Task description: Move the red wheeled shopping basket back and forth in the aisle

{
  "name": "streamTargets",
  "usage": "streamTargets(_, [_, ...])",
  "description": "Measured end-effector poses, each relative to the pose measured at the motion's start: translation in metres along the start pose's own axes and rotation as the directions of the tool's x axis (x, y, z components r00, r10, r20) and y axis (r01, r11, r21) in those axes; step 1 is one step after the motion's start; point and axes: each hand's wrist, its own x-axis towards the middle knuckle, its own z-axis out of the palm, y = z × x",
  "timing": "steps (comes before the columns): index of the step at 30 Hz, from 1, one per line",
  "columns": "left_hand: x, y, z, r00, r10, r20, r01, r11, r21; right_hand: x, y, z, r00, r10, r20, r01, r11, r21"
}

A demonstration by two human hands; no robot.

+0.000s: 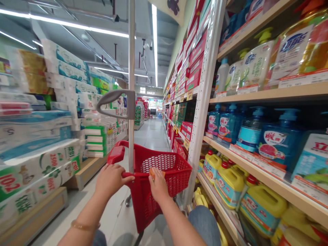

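Observation:
A red plastic shopping cart with a perforated basket stands in front of me. A tall pale pole rises from its near side, with a grey loop handle fixed to it. My left hand is closed on the cart's near left corner, its thumb lying along the red rim. Over the near rim, my right hand is closed on a small orange item, mostly covered by the fingers; its kind is unclear. The part of the basket floor behind my hands is hidden.
Close on the right, shelves hold pump bottles and yellow jugs. A white perforated upright stands just beside the basket. Stacked paper packs on low platforms line the left. The tiled aisle runs ahead.

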Motion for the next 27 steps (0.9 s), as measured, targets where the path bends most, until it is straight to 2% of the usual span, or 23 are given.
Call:
streamTargets(4, [0.000,-0.012,-0.002,0.999,0.021,0.046,-0.024,0.998,0.066,-0.007,-0.040,0.008,0.996,-0.080,0.040,0.076,0.992,0.097])
streamTargets(6, [-0.004,-0.013,-0.004,0.999,0.017,0.044,-0.020,0.997,0.070,-0.008,-0.059,0.013,0.988,-0.147,0.045,0.139,0.981,0.139])
streamTargets(8, [-0.008,-0.011,-0.008,0.999,0.013,0.033,-0.015,0.998,0.067,-0.009,-0.068,0.015,0.982,-0.187,0.037,0.179,0.971,0.157])
streamTargets(12, [-0.016,0.002,-0.013,1.000,-0.021,-0.005,0.021,0.996,0.088,-0.004,-0.053,0.013,0.989,-0.146,-0.004,0.145,0.978,0.151])
streamTargets(16, [-0.019,0.034,-0.011,0.998,-0.042,-0.055,0.047,0.994,0.094,0.004,-0.029,0.010,0.996,0.029,-0.080,-0.019,0.992,0.126])
streamTargets(19, [-0.017,0.052,-0.008,0.998,-0.038,-0.056,0.042,0.997,0.067,0.002,-0.026,0.006,0.993,0.048,-0.112,-0.034,0.992,0.123])
streamTargets(21, [-0.014,0.052,-0.007,0.999,0.042,-0.023,-0.042,0.999,-0.004,-0.003,-0.025,0.001,0.993,-0.018,-0.114,0.034,0.990,0.139])
streamTargets(24, [-0.009,0.035,-0.004,0.975,0.222,-0.024,-0.223,0.955,-0.195,-0.006,-0.017,-0.008,0.991,-0.114,-0.076,0.126,0.976,0.176])
streamTargets(27, [-0.006,0.018,0.000,0.972,0.210,-0.106,-0.229,0.948,-0.221,-0.002,-0.007,-0.008,0.994,-0.080,-0.081,0.094,0.975,0.199])
